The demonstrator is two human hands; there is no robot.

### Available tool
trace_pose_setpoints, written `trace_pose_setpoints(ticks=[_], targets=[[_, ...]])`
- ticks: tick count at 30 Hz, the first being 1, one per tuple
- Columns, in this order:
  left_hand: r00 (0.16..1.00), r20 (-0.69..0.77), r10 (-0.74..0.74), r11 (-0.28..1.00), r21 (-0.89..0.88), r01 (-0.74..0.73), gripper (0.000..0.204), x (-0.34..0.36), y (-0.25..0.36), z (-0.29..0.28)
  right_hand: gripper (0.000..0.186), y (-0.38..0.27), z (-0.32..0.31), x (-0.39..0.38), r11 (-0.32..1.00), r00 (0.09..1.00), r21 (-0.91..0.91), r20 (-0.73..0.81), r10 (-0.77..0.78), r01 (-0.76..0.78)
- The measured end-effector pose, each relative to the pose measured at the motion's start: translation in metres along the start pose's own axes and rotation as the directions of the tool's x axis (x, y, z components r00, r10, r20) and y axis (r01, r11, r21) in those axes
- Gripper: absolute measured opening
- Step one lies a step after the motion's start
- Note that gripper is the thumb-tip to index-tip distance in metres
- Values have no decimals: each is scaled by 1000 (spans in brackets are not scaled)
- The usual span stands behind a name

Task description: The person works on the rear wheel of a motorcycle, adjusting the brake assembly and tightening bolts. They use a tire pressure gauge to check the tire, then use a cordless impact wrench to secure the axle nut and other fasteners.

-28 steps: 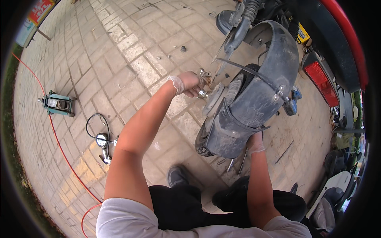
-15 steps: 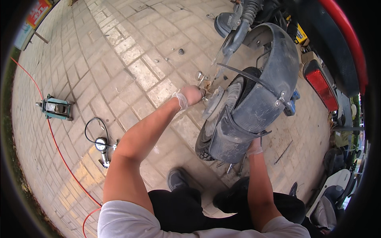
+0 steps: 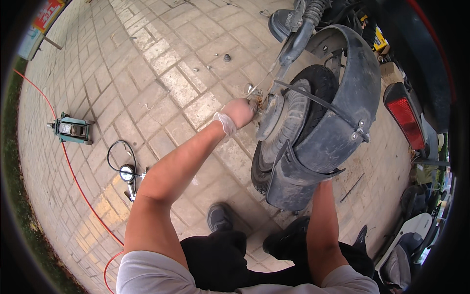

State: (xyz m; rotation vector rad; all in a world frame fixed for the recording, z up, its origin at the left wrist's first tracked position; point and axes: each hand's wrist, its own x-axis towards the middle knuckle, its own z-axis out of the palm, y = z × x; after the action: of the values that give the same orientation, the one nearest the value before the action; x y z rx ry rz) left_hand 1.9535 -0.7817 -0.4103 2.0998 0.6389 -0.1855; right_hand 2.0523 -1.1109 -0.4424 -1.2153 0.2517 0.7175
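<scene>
A dusty scooter wheel leans beneath a grey plastic mudguard, with its round hub facing left. My left hand, in a thin translucent glove, is closed at the left of the hub, beside some rusty-brown metal parts. Whatever its fingers grip there is too small to make out. My right forearm reaches up behind the lower end of the mudguard, on the wheel's far right side. That hand and its fingers are hidden by the mudguard. A shock absorber with a coil spring rises above the wheel.
Small loose parts and a dark cap lie on the paving beyond my left hand. At left are a green floor jack, a tyre inflator gauge and a red hose. A red tail light stands at right.
The wheel and mudguard have shifted right and tilted, so more tyre shows at the top. My right hand has slid further behind the mudguard; my left stays by the hub.
</scene>
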Motion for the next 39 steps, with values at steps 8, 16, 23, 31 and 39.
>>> trace_pose_setpoints(ticks=[8, 16, 23, 31, 39], targets=[[995, -59, 85, 994, -59, -89, 59, 4, 29, -14, 29, -13, -1, 9, 999, 998, -26, 51, -27, 29], [992, -105, 64, 996, 63, -58, 47, 19, 67, -34, 29, -24, -4, 22, 996, 989, -44, 127, -70, 76], [976, 53, 211, 924, 315, -217, 41, 18, 72, -46, 29, -27, -8, 28, 995, 979, -31, 184, -90, 97], [989, 31, 147, 925, 350, -149, 31, 26, 75, -47, 28, -25, -6, 23, 999, 988, 4, 151, -44, 44], [968, 153, 200, 855, 455, -249, 30, 35, 73, -44, 27, -23, 7, 10, 999, 994, 51, 112, 0, -6]])
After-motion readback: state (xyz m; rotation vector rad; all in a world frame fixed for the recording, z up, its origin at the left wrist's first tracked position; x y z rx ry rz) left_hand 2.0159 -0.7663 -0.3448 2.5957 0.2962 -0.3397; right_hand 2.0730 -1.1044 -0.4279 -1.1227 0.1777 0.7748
